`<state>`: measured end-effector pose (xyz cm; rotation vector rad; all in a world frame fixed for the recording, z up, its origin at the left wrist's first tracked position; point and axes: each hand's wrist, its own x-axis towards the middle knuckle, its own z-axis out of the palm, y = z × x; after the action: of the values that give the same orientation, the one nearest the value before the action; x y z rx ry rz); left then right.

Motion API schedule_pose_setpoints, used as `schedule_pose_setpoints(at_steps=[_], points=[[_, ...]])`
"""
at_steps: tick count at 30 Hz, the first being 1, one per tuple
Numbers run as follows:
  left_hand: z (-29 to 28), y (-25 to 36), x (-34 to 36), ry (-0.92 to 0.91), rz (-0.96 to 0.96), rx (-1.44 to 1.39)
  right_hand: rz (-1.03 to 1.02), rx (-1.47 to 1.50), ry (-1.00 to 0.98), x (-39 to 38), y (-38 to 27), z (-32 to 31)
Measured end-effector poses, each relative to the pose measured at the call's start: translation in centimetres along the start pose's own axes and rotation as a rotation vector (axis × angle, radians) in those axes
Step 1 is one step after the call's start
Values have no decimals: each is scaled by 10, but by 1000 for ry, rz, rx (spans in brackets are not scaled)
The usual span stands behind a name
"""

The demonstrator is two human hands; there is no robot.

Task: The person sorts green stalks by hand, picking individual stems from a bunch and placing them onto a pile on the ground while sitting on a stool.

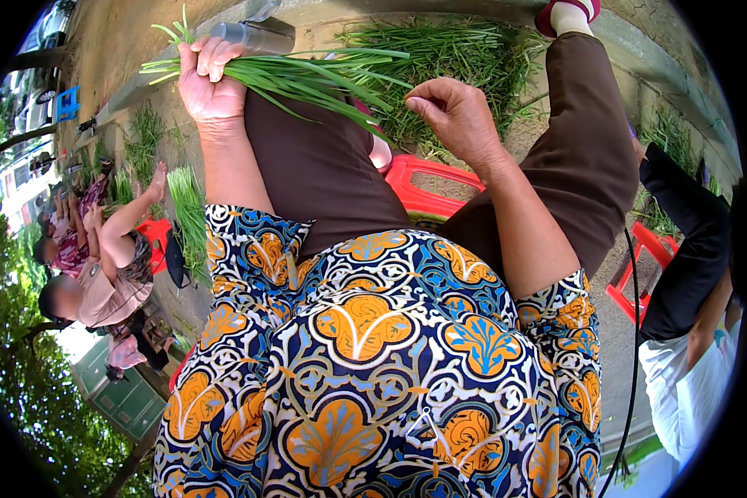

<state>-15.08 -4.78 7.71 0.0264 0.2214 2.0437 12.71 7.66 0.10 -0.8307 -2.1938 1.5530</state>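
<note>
My left hand (211,81) is closed round a bunch of long green chives (307,76), held above my left thigh. The short ends stick out past the fist to the left, and the long leaves fan out to the right. My right hand (459,118) is raised over the gap between my knees, thumb and forefinger pinched together. One thin leaf of the bunch runs up to those fingertips. On the ground beyond both hands lies a broad heap of loose green chives (448,70).
A red plastic stool (419,184) stands between my legs. Behind my left hand is a grey cylinder (257,37). Other people sit at the left, near upright green bundles (187,212). A person in black trousers (689,224) sits close on my right by another red stool (643,266). A black cable (633,357) hangs beside me.
</note>
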Motion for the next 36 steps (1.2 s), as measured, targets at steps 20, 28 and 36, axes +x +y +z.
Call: schedule_pose_setpoints(at_steps=[20,28,36], points=[[-7,7,3,103,52,15,1,17,-22,-1,-1,0],[-7,6,3,148,88,-7,17,-10,-48,-1,-2,1],[-11,11,4,174,108,48,100,0,-39,0,-1,3]])
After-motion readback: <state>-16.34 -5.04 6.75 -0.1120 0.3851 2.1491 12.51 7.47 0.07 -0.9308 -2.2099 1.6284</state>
